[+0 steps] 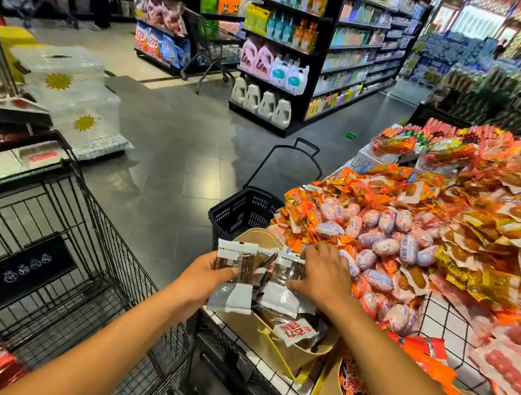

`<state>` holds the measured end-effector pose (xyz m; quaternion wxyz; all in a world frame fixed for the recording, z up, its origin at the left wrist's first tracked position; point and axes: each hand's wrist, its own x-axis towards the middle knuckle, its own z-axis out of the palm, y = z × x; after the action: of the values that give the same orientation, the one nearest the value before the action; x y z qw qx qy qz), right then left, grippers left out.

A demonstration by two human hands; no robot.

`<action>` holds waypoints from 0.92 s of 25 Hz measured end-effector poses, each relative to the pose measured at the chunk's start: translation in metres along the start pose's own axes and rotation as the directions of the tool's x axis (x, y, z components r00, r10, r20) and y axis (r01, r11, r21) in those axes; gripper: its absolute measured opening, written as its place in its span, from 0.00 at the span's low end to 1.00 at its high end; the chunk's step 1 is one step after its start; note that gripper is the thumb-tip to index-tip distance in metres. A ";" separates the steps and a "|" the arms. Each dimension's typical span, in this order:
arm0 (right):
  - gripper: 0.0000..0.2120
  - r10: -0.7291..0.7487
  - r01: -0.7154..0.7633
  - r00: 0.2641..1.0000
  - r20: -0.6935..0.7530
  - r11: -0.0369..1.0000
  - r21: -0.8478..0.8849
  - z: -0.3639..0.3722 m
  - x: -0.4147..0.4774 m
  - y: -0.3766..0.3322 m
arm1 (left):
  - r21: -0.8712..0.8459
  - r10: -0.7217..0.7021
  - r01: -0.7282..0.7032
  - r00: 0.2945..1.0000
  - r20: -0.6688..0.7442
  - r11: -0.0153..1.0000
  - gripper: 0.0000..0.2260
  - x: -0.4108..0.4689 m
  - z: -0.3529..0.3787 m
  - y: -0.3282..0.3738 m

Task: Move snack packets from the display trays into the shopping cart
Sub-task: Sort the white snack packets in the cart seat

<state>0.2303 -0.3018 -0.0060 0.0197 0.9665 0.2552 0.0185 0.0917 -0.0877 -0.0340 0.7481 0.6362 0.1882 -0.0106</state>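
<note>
While left hand (205, 276) grips snack packets (234, 297), right hand (321, 277) clutches more just beside

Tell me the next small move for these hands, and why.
Probably swing the left hand with its bunch of grey-and-brown snack packets leftward over the shopping cart and let go. Its grip looks full, the cart stands right beside it, and the right hand lies on more packets in the beige tray.
</note>
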 end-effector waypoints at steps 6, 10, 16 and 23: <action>0.15 0.008 -0.051 0.997 0.072 0.776 0.629 -0.031 0.001 0.012 | -0.132 -0.067 0.067 0.998 -0.001 0.989 0.14 -0.004 0.001 0.014; 0.14 -0.067 -0.008 0.996 0.051 0.526 0.851 -0.061 0.002 -0.002 | -0.225 -0.076 0.087 0.996 0.057 0.970 0.20 -0.009 0.008 0.025; 0.12 -0.146 0.062 0.989 0.001 0.422 0.904 -0.048 -0.001 -0.051 | -0.048 0.104 -0.102 0.994 0.040 0.994 0.15 -0.001 0.025 0.007; 0.29 0.126 -0.138 0.985 0.118 0.985 0.101 -0.022 -0.004 0.013 | -0.038 0.062 -0.064 0.997 -0.051 0.997 0.12 -0.005 0.008 -0.009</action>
<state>0.2324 -0.3142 0.0168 -0.0199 0.9805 0.1896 -0.0480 0.0874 -0.0982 -0.0401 0.7555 0.6271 0.1869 0.0324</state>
